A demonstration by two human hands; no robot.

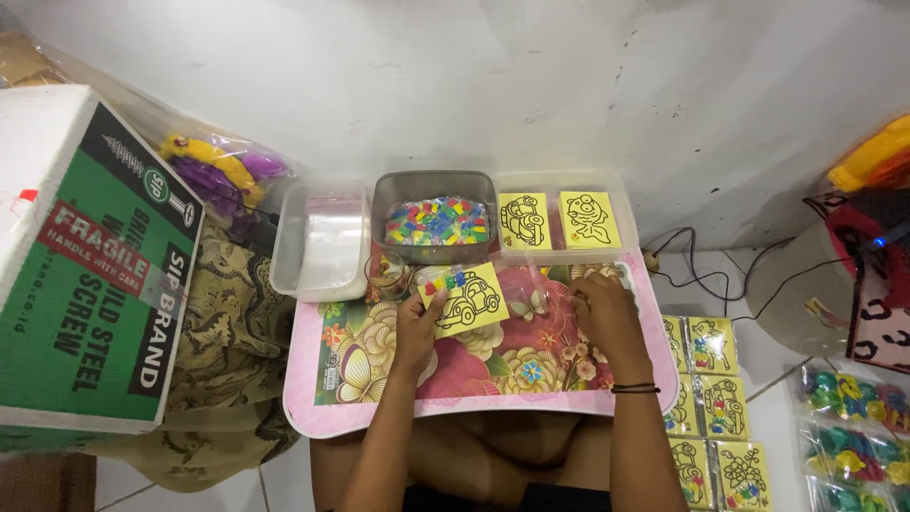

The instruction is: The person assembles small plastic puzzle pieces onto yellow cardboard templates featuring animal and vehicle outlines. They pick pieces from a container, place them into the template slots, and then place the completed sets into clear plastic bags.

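Note:
My left hand (417, 327) holds a yellow card (467, 300) printed with a car outline, with small coloured pieces along its top edge. It hovers over a pink floral lap tray (493, 406). My right hand (604, 313) rests on the tray's right side with fingers curled on a clear plastic sleeve (555, 284); whether it grips the sleeve is unclear. Behind the tray stand a clear tub of clear bags (320, 237), a grey tub of small coloured pieces (435, 220) and a clear tub with two yellow picture cards (559, 220).
A large green and white cardboard box (90, 270) stands at the left, with a bag of purple and yellow toys (223, 175) behind it. Packed yellow cards (711, 398) lie on the floor at the right, beside packets of coloured pieces (853, 436). Black cables (701, 265) trail by the wall.

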